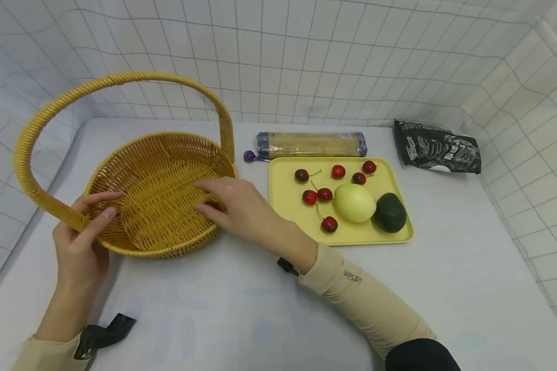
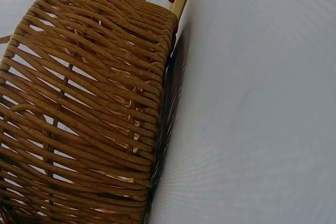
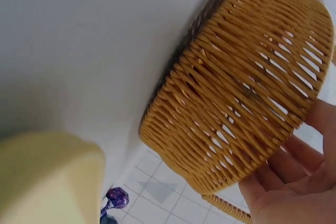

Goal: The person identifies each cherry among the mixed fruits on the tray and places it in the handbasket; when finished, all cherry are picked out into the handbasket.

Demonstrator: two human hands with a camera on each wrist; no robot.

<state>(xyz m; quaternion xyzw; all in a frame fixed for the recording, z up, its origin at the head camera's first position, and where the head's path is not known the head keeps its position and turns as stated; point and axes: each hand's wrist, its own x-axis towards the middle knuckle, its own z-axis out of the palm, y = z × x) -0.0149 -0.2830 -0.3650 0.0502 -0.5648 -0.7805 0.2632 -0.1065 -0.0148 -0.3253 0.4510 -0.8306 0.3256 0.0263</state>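
A yellow-brown wicker basket (image 1: 160,206) with a tall arched handle (image 1: 130,77) stands at the left of the white table, its inside showing no contents. At the near-left rim my left hand (image 1: 81,247) grips the basket by the handle's foot, thumb and index finger over the edge. My right hand (image 1: 241,206) holds the opposite rim, thumb and index finger reaching inward. In the right wrist view the fingers (image 3: 286,163) of that hand pass over the rim. The left wrist view shows mainly the woven side, and the left hand is out of its sight.
Right of the basket, a yellow tray (image 1: 288,226) bears several cherries (image 1: 325,194), a pale green round fruit (image 1: 354,203) and an avocado (image 1: 390,212). Behind it lie a lollipop (image 1: 249,156), a wrapped pack of yellowish sticks (image 1: 312,145) and a black packet (image 1: 438,147).
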